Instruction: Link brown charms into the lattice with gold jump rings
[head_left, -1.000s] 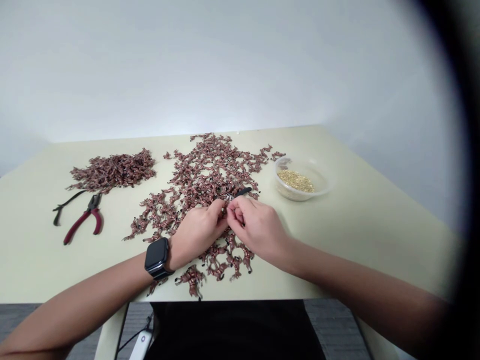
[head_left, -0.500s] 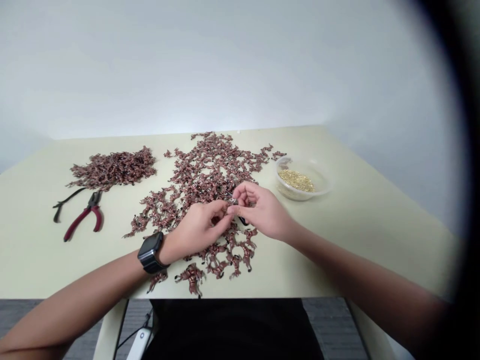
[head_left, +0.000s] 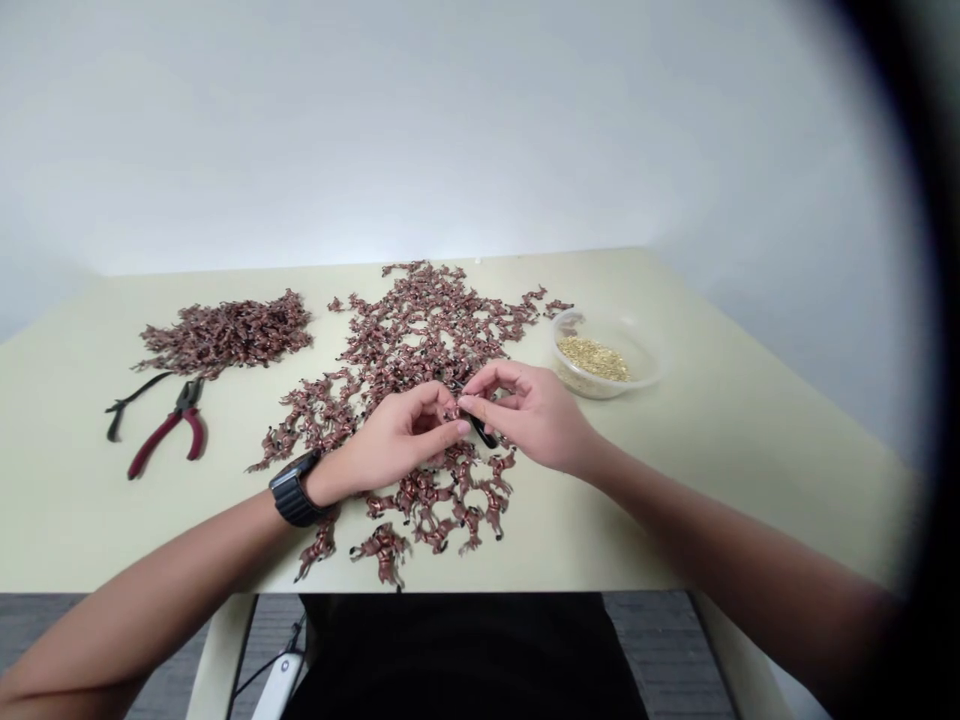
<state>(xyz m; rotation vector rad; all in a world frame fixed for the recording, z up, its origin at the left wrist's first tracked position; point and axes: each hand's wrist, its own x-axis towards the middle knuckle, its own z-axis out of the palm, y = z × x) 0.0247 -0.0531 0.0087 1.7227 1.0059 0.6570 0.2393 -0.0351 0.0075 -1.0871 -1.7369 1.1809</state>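
My left hand (head_left: 401,432) is closed, pinching a small brown horse figurine (head_left: 451,412) between thumb and fingers over the pile. My right hand (head_left: 529,410) meets it from the other side, thumb and forefinger pressed together at the figurine. Whatever is between those right fingertips is too small to make out. Below my right fingers shows a black-handled tool (head_left: 482,432), its thin tip partly hidden; I cannot tell whether it is held. Around and under both hands spreads a loose layer of brown horse figurines (head_left: 420,320).
A denser heap of the figurines (head_left: 229,335) lies at the back left. In front of it are red-handled pliers (head_left: 169,430) and a thin black tool (head_left: 127,405). On the right, a clear plastic bowl (head_left: 646,378) holds tiny gold pieces (head_left: 596,358). The pale table (head_left: 600,540) ends near my lap.
My left hand has turned, its thumb lower and fingers raised, and the watch has rotated with the wrist. My right hand has shifted slightly; more of the black-handled tool shows below it.
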